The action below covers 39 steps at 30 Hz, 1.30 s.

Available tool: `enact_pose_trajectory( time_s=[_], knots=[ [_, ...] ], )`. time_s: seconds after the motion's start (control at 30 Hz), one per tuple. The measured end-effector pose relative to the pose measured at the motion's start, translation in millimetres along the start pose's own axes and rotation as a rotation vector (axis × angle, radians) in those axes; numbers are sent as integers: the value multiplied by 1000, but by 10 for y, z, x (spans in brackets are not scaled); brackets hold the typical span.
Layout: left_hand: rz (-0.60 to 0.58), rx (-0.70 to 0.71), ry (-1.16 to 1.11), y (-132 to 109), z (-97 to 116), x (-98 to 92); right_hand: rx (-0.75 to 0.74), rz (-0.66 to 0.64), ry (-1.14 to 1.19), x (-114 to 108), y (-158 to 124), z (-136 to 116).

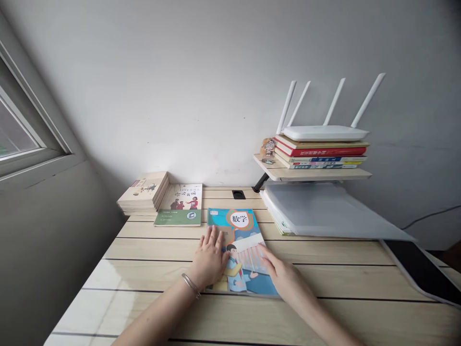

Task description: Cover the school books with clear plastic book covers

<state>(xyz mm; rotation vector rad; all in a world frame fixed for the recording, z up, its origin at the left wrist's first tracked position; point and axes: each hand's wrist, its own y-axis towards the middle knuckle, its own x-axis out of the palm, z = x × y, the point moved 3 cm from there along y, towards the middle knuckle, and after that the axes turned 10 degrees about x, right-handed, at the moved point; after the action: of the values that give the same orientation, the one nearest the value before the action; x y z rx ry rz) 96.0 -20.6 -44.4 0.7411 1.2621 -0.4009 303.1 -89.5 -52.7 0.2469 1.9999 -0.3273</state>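
A mathematics textbook [248,240] with a blue illustrated cover lies closed on the wooden desk in front of me. My left hand [210,258] rests flat on the left part of its cover, fingers spread; a silver bangle circles that wrist. At the book's right edge, my right hand [283,272] touches the cover with its fingers stretched out, and some of its fingertips are hard to make out. Behind the textbook, to the left, lies a green and white booklet [182,204], and beside that stands a stack of beige books [147,190].
A raised shelf [313,173] at right carries several stacked books [320,152], a white router [324,133] with antennas, and a small figurine [268,146]. Below it, papers under a translucent folder [324,209] overhang a dark flat panel [421,266]. A window [25,125] is at left.
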Motion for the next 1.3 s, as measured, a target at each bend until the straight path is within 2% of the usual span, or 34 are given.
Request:
enact_pose_trajectory(
  time_s=[0.17,0.33,0.47,0.63,0.77,0.83,0.93,1.03,1.1,1.17,1.3],
  knots=[
    [137,-252,-169,110,-249,-87,-15,-33,-23,-77,109,-12],
    [109,-574,-513,364,-475,-195,13,128,13,-213,529,-160],
    [122,-689,-591,534,-515,-150,25,176,-43,-187,734,-294],
    [218,-729,-739,565,-527,18,-27,270,9,-98,777,-260],
    [315,-698,-872,500,-541,64,-71,364,196,-64,874,-181],
    [363,-665,-923,467,-538,44,-31,399,365,-67,945,-160],
    [468,-563,-1083,436,-509,-10,88,276,690,-52,1041,-157],
    [562,-467,-1246,419,-472,-67,102,146,855,-56,1059,-191],
    [565,-458,-1284,416,-454,-93,90,66,928,-49,1039,-203],
    [498,-505,-1281,427,-446,-99,90,53,907,-38,1017,-202],
    [302,-715,-1183,468,-477,-72,112,214,663,-41,1040,-195]
  ],
)
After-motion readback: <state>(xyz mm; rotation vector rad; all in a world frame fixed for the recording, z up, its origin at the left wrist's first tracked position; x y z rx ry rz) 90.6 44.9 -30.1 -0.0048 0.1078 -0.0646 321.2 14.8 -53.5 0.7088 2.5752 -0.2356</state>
